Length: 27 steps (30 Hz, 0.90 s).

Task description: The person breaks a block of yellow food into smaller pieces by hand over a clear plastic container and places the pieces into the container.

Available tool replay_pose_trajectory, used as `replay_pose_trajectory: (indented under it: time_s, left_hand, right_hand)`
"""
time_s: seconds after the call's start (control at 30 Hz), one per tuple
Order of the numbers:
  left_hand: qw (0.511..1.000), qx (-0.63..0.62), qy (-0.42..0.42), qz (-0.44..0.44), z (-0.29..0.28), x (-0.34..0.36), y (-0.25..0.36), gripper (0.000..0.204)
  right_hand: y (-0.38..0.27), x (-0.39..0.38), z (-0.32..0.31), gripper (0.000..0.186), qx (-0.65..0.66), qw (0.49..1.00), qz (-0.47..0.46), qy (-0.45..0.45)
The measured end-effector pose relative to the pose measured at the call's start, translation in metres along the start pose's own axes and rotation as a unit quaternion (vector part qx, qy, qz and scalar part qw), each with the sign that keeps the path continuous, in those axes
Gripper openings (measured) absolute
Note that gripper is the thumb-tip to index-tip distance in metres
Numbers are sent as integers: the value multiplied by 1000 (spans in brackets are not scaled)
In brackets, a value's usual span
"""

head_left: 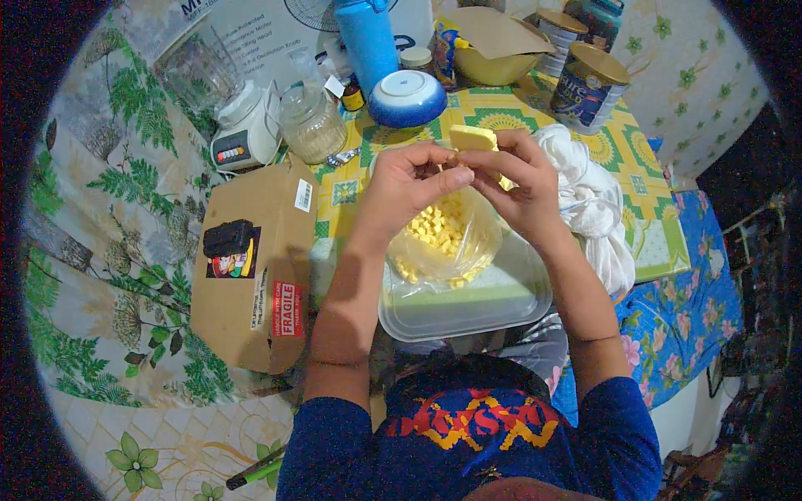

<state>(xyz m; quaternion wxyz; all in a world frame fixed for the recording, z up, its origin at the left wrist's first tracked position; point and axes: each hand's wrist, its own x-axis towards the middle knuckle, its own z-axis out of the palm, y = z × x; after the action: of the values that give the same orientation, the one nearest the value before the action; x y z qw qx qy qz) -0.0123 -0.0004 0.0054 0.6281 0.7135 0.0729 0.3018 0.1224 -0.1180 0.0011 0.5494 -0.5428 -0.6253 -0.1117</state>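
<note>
Both my hands meet over a clear plastic bag full of small yellow cubes (439, 230). My left hand (413, 179) is closed in a pinch, thumb against fingers; what lies between them is too small to make out. Beside it, my right hand (515, 177) curls its fingers around a flat, pale yellow slab (474, 140), whose upper part sticks up above the fingertips. The fingers hide the slab's lower part. Under the bag is a clear plastic tray (468, 327), its near rim toward my body.
To the left stands a cardboard box (242, 309) with a black object on top. Behind are a blender base (248, 134), a glass jar (312, 125), a blue bottle (368, 42), a blue bowl (407, 98) and tins (589, 88). A white cloth (589, 200) lies at right.
</note>
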Motion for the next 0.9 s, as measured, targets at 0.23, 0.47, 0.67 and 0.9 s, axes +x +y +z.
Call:
replay_pose_trajectory:
  time_s: [0.23, 0.47, 0.67, 0.9]
  left_hand:
    - [999, -26, -20, -3, -6, 1, -3, 13]
    - [999, -37, -9, -8, -3, 1, -2, 12]
    - [998, -59, -10, -11, -5, 1, -5, 14]
    - [999, -49, -2, -3, -4, 1, -3, 13]
  right_hand:
    - [-2, 1, -4, 31, 1, 1000, 11, -8]
    - [4, 0, -1, 30, -7, 1000, -1, -2]
    - [1, -1, -2, 30, -3, 1000, -3, -13]
    - [2, 0, -2, 30, 2, 1000, -1, -21]
